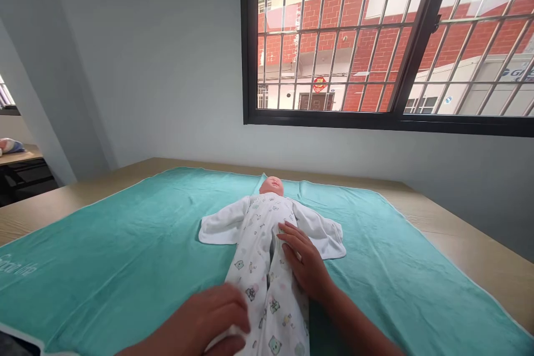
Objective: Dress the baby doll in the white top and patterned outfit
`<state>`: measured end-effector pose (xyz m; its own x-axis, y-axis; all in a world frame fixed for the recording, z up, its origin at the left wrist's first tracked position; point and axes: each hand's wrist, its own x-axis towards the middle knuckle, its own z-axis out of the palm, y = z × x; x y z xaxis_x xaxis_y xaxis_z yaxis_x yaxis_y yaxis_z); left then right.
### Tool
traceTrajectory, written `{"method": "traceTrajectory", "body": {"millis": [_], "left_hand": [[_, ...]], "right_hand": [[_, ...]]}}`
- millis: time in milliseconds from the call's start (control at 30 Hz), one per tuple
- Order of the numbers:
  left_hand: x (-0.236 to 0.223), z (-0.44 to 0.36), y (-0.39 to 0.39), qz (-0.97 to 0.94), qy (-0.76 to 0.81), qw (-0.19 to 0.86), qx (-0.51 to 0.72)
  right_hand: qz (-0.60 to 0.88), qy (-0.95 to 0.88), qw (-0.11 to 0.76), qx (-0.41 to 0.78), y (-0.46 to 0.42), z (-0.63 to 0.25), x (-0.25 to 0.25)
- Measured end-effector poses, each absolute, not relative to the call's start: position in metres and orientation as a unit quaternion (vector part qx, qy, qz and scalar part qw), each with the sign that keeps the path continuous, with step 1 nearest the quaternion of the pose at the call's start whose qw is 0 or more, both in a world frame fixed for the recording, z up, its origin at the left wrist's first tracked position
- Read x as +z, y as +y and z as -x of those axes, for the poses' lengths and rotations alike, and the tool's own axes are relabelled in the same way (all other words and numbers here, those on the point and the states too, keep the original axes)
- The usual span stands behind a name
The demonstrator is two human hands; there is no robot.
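A doll [272, 186] lies on its back, its head at the far end, dressed in a white baby romper [261, 245] with small animal prints. The plain white sleeves spread to both sides. My right hand [306, 264] rests on the romper near the top of the leg on the right, fingers stretched out and lying flat. At the lower left, my left hand [214, 317] is over the edge of the other leg, its fingers bent and smeared by motion. White fabric shows between its thumb and fingers; whether they grip it is unclear. The romper's feet are out of frame.
A teal blanket [137, 245] with slight creases lies under the doll, covering most of the wooden table [442, 214]. A dark-framed barred window [325, 118] is in the grey wall behind. A dark, light-edged object [19, 342] shows at the lower left corner.
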<state>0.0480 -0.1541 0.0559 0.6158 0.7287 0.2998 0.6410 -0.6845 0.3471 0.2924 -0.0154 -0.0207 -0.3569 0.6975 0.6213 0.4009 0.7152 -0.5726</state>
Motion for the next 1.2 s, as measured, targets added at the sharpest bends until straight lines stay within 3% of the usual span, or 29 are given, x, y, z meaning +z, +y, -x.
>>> {"method": "traceTrajectory", "body": {"millis": [167, 300, 433, 600, 700, 833, 933, 1067, 1200], "left_hand": [[0.032, -0.062, -0.094, -0.893, 0.386, 0.061, 0.225], [-0.006, -0.046, -0.032, -0.842, 0.447, 0.086, 0.289], [-0.026, -0.003, 0.016, -0.750, 0.546, 0.087, 0.362], [-0.040, 0.042, 0.042, -0.758, 0.578, -0.019, 0.302], [-0.044, 0.047, 0.043, -0.761, 0.580, -0.056, 0.284], [-0.041, 0.036, 0.035, -0.787, 0.557, -0.074, 0.256], [-0.037, 0.022, 0.025, -0.830, 0.490, -0.074, 0.257], [-0.035, 0.004, 0.013, -0.872, 0.385, -0.071, 0.293], [-0.037, -0.002, 0.009, -0.897, 0.323, -0.061, 0.294]], "right_hand": [[0.302, -0.772, 0.490, 0.269, -0.033, -0.288, -0.008], [0.312, -0.683, 0.527, 0.398, -0.029, -0.288, -0.005], [0.473, -0.607, 0.558, 0.312, 0.006, -0.326, -0.015], [0.723, -0.581, 0.360, 0.098, 0.040, -0.394, -0.032], [0.770, -0.588, 0.229, 0.088, 0.043, -0.409, -0.037], [0.778, -0.592, 0.185, 0.104, 0.041, -0.407, -0.041], [0.776, -0.584, 0.204, 0.127, 0.041, -0.404, -0.042], [0.738, -0.572, 0.321, 0.160, 0.041, -0.402, -0.040], [0.651, -0.536, 0.425, 0.329, 0.037, -0.395, -0.037]]}}
